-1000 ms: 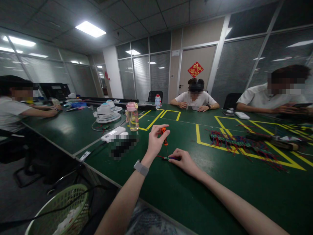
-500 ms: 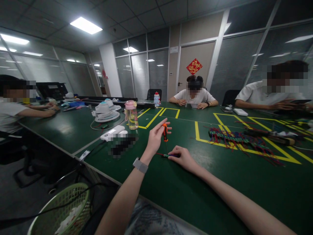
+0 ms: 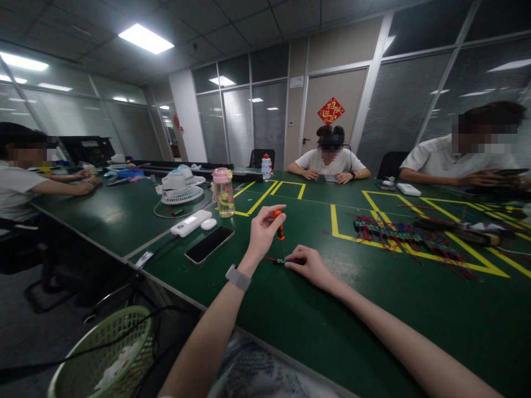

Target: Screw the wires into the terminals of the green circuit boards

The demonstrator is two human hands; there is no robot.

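Note:
My left hand [image 3: 265, 228] is closed on the orange and black handle of a screwdriver [image 3: 280, 231]. The screwdriver stands nearly upright, its thin shaft pointing down at a small green circuit board [image 3: 280, 261] on the table; whether the tip sits in a screw is too small to tell. My right hand [image 3: 306, 262] rests on the table and pinches the right end of the board, where dark wires run under the fingers. A red wire [image 3: 270, 258] leaves the board's left end.
On the green table [image 3: 365, 309], a phone [image 3: 209, 244], power strip [image 3: 191, 223], white case [image 3: 208, 224] and bottle [image 3: 224, 193] lie left. Wired circuit boards [image 3: 385, 229] form a pile at right. A basket [image 3: 136, 326] stands below the edge. Co-workers [image 3: 327, 160] sit around.
The fingers of my left hand have curled in around the screwdriver handle from a more stretched pose. My right hand and the circuit board stay in place.

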